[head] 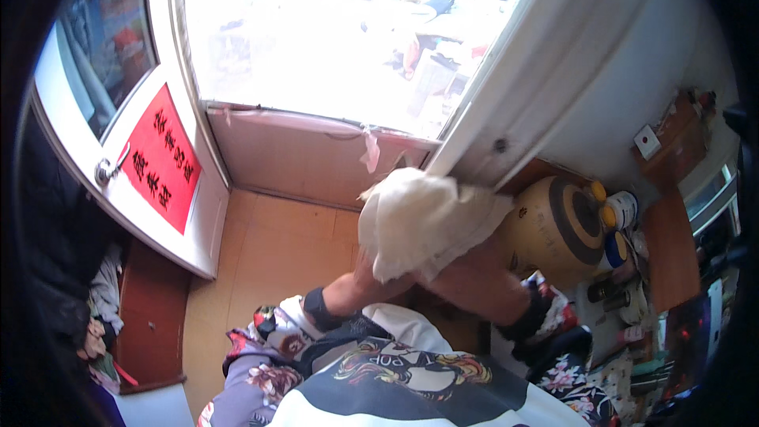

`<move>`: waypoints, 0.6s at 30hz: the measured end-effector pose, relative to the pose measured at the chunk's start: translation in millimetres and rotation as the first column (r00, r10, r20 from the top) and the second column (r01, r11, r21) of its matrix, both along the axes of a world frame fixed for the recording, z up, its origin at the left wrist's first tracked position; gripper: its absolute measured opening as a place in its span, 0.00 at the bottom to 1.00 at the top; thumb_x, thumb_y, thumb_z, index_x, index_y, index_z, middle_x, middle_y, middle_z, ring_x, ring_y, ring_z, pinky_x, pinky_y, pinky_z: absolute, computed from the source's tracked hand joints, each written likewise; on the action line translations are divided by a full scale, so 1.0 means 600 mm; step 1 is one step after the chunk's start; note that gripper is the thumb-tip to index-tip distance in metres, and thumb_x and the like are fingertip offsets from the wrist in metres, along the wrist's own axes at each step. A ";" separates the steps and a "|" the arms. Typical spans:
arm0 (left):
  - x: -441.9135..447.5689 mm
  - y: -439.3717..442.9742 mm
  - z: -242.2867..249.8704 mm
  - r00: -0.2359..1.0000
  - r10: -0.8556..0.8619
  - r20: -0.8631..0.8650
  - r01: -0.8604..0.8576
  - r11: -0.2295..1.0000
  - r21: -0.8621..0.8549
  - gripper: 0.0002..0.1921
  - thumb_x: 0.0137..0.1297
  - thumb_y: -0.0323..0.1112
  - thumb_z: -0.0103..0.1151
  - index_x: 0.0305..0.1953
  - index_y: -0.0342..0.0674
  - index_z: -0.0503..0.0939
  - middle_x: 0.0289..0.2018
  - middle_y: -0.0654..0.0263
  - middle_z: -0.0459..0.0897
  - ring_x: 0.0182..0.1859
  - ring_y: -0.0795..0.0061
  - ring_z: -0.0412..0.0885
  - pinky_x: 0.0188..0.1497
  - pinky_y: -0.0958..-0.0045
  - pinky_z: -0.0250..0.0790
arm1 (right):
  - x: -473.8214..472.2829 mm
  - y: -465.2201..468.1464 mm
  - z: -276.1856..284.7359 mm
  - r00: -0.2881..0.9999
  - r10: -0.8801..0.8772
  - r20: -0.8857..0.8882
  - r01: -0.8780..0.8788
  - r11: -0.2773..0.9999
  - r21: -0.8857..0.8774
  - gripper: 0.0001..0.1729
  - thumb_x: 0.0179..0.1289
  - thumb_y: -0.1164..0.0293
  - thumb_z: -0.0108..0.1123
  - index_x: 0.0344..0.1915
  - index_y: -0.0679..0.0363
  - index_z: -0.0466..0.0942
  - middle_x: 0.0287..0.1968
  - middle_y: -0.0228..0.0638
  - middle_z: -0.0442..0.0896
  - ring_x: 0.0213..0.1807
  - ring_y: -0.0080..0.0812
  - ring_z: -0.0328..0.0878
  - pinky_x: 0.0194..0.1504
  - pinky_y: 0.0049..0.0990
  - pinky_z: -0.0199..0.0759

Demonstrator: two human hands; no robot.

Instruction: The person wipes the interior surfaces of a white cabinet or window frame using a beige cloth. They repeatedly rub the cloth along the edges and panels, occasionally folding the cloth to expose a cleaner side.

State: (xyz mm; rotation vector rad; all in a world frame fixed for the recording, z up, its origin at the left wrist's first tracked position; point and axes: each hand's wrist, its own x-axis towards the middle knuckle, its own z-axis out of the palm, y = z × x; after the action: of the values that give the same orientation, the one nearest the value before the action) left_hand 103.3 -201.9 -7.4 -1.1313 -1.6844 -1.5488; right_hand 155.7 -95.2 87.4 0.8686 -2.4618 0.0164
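Observation:
A crumpled cream cloth (409, 219) is held up in front of my body, with ragged, frayed-looking edges. From the left, my left hand (370, 270) reaches up into its lower side. My right hand (442, 276) comes in from the right, also against its underside. Folds of the cloth cover most of the fingers of both hands, so the exact grip is hidden. Dark cuffs and floral sleeves surround both wrists. Below them hangs a white and dark printed garment front (409, 373) on my body.
A white door (207, 237) with a red paper sign bearing writing stands at left, beside a reddish-brown cabinet (151, 320). Ahead is a bright glazed panel above a pale lower board (284, 154). Right, a large tan jar (539, 225) stands near several lidded containers (622, 210). Tan flooring (267, 249) lies below.

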 end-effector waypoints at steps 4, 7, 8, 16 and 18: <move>-0.015 -0.010 0.006 0.999 -0.032 0.027 0.029 0.995 0.090 0.28 0.48 0.33 0.62 0.53 0.37 0.65 0.44 0.50 0.73 0.48 0.50 0.72 0.50 0.58 0.64 | -0.008 -0.003 0.043 0.968 0.000 -0.249 0.082 0.944 0.318 0.21 0.50 0.62 0.59 0.47 0.52 0.72 0.49 0.34 0.72 0.53 0.34 0.69 0.55 0.40 0.61; -0.013 -0.012 0.003 0.977 -0.153 0.146 0.129 0.978 0.163 0.34 0.47 0.32 0.62 0.56 0.33 0.59 0.45 0.47 0.70 0.48 0.46 0.70 0.47 0.58 0.66 | -0.011 -0.005 0.034 0.946 -0.010 -0.323 0.151 0.898 0.413 0.23 0.52 0.61 0.58 0.50 0.50 0.71 0.52 0.33 0.70 0.55 0.34 0.66 0.57 0.37 0.58; -0.009 -0.013 -0.003 0.977 -0.162 0.139 0.137 0.976 0.172 0.34 0.46 0.32 0.62 0.56 0.32 0.58 0.47 0.46 0.68 0.49 0.45 0.69 0.47 0.58 0.66 | -0.012 -0.007 0.024 0.940 -0.016 -0.341 0.177 0.877 0.446 0.23 0.53 0.60 0.58 0.51 0.49 0.71 0.53 0.33 0.70 0.56 0.34 0.65 0.58 0.36 0.57; -0.034 -0.026 -0.027 0.991 -0.131 0.008 0.128 0.978 0.164 0.32 0.54 0.36 0.58 0.58 0.33 0.59 0.53 0.47 0.66 0.55 0.49 0.67 0.55 0.61 0.62 | -0.010 -0.041 0.072 0.967 -0.089 -0.238 0.201 0.842 0.501 0.28 0.49 0.59 0.64 0.51 0.54 0.72 0.52 0.37 0.70 0.57 0.44 0.64 0.59 0.39 0.59; -0.036 -0.019 -0.025 0.980 -0.200 0.009 0.192 0.952 0.237 0.32 0.55 0.34 0.56 0.60 0.33 0.57 0.56 0.47 0.64 0.56 0.50 0.66 0.56 0.61 0.61 | -0.011 -0.040 0.075 0.934 -0.069 -0.350 0.223 0.879 0.422 0.29 0.46 0.60 0.66 0.50 0.56 0.72 0.49 0.37 0.72 0.56 0.45 0.65 0.57 0.41 0.60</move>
State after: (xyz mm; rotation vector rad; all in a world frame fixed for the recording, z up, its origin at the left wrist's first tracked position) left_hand 81.8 -213.3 -22.1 -1.1800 -1.3958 -1.8448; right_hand 149.1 -119.3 132.6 0.7845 -2.2332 -0.7338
